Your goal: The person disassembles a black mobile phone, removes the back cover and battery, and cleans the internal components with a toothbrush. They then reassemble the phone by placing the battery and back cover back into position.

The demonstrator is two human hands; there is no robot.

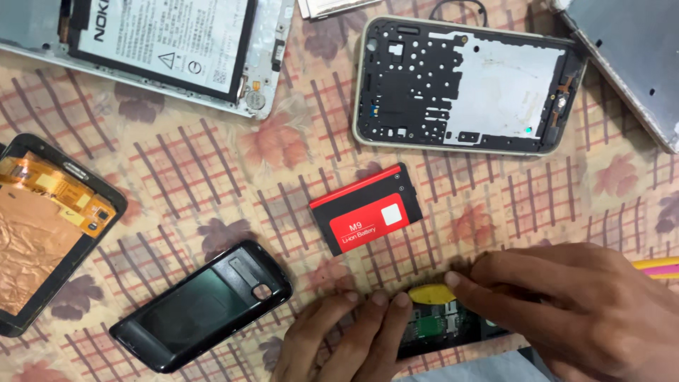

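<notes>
- Left hand [346, 336]: fingers curled, tips pressed on the near edge of the open phone [442, 329], steadying it.
- Right hand [573, 304]: closed over the phone from the right; thumb and forefinger pinch a yellow pick [430, 293] at the phone's top edge.
- Phone: lies at the bottom centre of the table [212, 177], back removed, green circuit board exposed; partly covered by both hands.
- Red battery [366, 209]: lies flat just above the hands, not touched.
- Black back cover [201, 305]: lies inner side up, left of the left hand, apart from it.
- Phone frame [467, 85]: top centre, black inner face up.
- Screen panel [42, 226]: left edge, copper foil and orange flex cable showing.
- Large opened phone [163, 49]: top left, white battery showing.
- Table covering: beige checked cloth with a floral print.
</notes>
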